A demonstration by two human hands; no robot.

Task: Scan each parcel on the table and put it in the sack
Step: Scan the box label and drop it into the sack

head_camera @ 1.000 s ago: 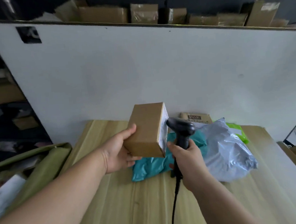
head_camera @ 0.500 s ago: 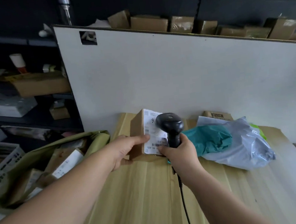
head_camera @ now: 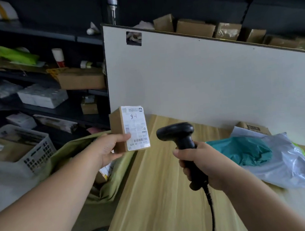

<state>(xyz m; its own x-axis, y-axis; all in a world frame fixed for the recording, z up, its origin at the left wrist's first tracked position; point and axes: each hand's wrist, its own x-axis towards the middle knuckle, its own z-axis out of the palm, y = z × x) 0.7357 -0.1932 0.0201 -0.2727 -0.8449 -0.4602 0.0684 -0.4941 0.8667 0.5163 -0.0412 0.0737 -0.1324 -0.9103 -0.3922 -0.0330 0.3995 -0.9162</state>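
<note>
Left hand (head_camera: 110, 149) gripped small cardboard box (head_camera: 116, 126) by lower end, thumb on white label (head_camera: 135, 128). Box was held in air over green sack (head_camera: 73, 149), off table (head_camera: 156, 198) edge at 9 o'clock. Right hand (head_camera: 204, 164) was clenched round handle of black scanner (head_camera: 175, 131), head aimed toward 9 o'clock, near box, not touching. Teal mailer (head_camera: 244, 149) and grey mailer (head_camera: 286, 162) lay overlapping on table at 3 o'clock.

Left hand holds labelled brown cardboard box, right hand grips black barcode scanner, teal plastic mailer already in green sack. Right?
No. Head view: the teal plastic mailer lies on the light wooden table, not in the green sack. The rest stands.
</note>
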